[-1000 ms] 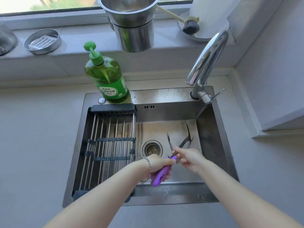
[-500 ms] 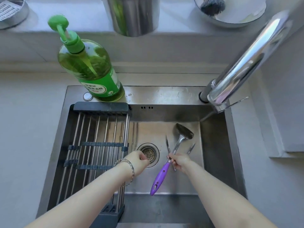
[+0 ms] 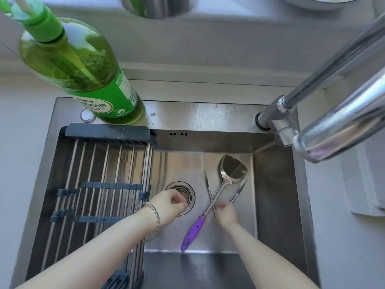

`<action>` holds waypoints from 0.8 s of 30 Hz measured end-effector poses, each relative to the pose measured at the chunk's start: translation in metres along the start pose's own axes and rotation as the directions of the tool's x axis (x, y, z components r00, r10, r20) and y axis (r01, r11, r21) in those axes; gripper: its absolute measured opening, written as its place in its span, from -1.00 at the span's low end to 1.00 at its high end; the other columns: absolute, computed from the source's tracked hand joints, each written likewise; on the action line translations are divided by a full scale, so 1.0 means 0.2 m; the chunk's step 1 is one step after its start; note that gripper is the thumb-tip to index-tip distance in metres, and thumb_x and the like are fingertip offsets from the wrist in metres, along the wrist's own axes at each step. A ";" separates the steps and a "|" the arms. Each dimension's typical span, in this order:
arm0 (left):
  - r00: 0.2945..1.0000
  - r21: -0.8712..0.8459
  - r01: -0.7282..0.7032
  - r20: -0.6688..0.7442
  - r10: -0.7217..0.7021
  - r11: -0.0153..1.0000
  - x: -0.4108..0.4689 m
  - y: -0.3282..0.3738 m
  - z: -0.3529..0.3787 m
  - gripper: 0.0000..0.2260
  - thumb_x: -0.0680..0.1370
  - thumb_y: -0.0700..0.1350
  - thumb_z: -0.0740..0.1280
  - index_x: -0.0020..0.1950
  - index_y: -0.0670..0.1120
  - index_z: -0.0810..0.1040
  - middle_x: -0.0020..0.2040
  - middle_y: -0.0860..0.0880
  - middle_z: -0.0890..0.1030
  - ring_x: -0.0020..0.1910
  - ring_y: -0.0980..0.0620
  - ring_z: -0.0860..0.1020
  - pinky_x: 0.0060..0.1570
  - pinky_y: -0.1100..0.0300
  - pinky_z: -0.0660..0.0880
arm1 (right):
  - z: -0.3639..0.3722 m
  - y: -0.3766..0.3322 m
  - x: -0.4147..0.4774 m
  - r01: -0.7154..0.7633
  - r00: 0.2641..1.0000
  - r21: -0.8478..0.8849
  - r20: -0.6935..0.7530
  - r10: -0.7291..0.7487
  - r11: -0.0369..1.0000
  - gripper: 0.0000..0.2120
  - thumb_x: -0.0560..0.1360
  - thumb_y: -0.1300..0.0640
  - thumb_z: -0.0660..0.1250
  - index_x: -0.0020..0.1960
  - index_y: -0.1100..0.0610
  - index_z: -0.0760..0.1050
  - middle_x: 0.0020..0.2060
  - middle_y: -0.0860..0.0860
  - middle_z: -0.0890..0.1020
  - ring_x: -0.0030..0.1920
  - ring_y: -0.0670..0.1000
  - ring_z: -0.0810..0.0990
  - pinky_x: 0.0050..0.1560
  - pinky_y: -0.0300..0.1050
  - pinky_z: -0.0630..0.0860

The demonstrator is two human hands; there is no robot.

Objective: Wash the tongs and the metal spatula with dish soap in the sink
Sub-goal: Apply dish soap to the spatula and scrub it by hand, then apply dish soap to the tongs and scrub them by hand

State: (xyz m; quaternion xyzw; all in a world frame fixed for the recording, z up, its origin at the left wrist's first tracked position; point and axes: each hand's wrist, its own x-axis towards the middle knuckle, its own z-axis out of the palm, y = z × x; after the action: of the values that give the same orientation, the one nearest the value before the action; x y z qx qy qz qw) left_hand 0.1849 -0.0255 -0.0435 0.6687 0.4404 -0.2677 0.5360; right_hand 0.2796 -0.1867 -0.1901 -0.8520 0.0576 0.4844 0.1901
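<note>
Fingers (image 3: pixel 221 206) of the right hand (image 3: pixel 228 214) curl over the joined end of the tongs (image 3: pixel 239 191), where the metal spatula (image 3: pixel 227 179) crosses them on the sink (image 3: pixel 277 205) floor; whether they pinch or merely rest cannot be determined. Both utensils lie below the faucet (image 3: pixel 333 113), positioned for wetting. Left hand (image 3: pixel 169 205), fingers loosely curled and empty, hovers over the drain (image 3: pixel 186 191), free to reach the dish soap (image 3: pixel 83 65).

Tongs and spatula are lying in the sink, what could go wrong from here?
The spatula lies crossed over the tongs at your right hand, so lifting one may drag the other. The soap bottle stands on the sink's narrow back ledge; a wet-handed pump could tip it onto the rack.
</note>
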 end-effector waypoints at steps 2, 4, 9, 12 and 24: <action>1.000 -0.011 0.012 -0.007 -0.013 1.000 0.01 -0.02 0.00 -0.89 0.52 -0.18 0.27 -0.18 0.00 0.46 -0.29 0.02 0.55 -0.23 0.06 0.53 -0.31 0.31 0.41 | -0.03 0.00 -0.03 0.095 0.995 -0.317 0.009 -0.097 0.944 -0.74 0.55 0.11 0.18 0.20 0.15 0.47 0.15 0.11 0.57 0.17 0.12 0.53 0.11 -0.14 0.44; 0.999 -0.013 0.021 -0.032 -0.022 1.000 0.01 -0.03 -0.01 -0.87 0.51 -0.18 0.27 -0.21 0.02 0.46 -0.29 0.01 0.56 -0.23 0.06 0.53 -0.32 0.31 0.41 | -0.02 0.02 -0.03 0.141 0.990 -0.560 0.076 -0.119 0.816 -0.71 0.56 0.08 0.12 0.26 0.09 0.40 0.19 0.11 0.54 0.20 0.11 0.52 0.12 -0.13 0.45; 0.998 -0.001 0.035 -0.049 -0.035 0.999 0.00 -0.05 -0.05 -0.84 0.51 -0.18 0.27 -0.24 0.04 0.45 -0.23 -0.04 0.59 -0.20 0.04 0.56 -0.33 0.32 0.40 | 0.00 0.08 -0.03 0.094 0.995 -0.682 0.046 -0.085 0.725 -0.66 0.57 0.28 0.01 0.29 0.15 0.39 0.22 0.14 0.53 0.22 0.12 0.51 0.13 -0.13 0.44; 0.998 0.014 0.038 -0.055 -0.037 0.999 0.00 -0.05 -0.06 -0.83 0.51 -0.20 0.26 -0.25 0.03 0.45 -0.21 -0.07 0.60 -0.21 0.03 0.55 -0.32 0.32 0.40 | -0.04 0.09 -0.07 0.078 0.995 -0.673 0.009 -0.098 0.736 -0.67 0.54 0.29 0.07 0.23 0.16 0.45 0.17 0.15 0.55 0.18 0.14 0.54 0.11 -0.10 0.46; 0.984 -0.316 0.172 0.089 -0.152 0.933 -0.26 0.03 -0.05 -0.81 0.58 -0.25 0.16 -0.23 -0.13 0.43 -0.35 -0.03 0.44 -0.43 0.10 0.40 -0.46 0.32 0.30 | -0.52 -0.12 -0.65 0.207 0.975 -0.595 0.065 -0.210 0.777 -0.80 0.48 -0.01 0.23 -0.24 0.07 0.32 -0.20 0.04 0.53 -0.17 0.07 0.54 -0.26 -0.21 0.36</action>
State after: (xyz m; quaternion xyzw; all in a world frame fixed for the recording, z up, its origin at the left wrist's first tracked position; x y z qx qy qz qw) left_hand 0.1648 -0.0309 0.0052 0.5248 0.5147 -0.2563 0.6276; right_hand 0.3014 -0.2162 -0.0255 -0.8706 -0.1922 0.4515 -0.0358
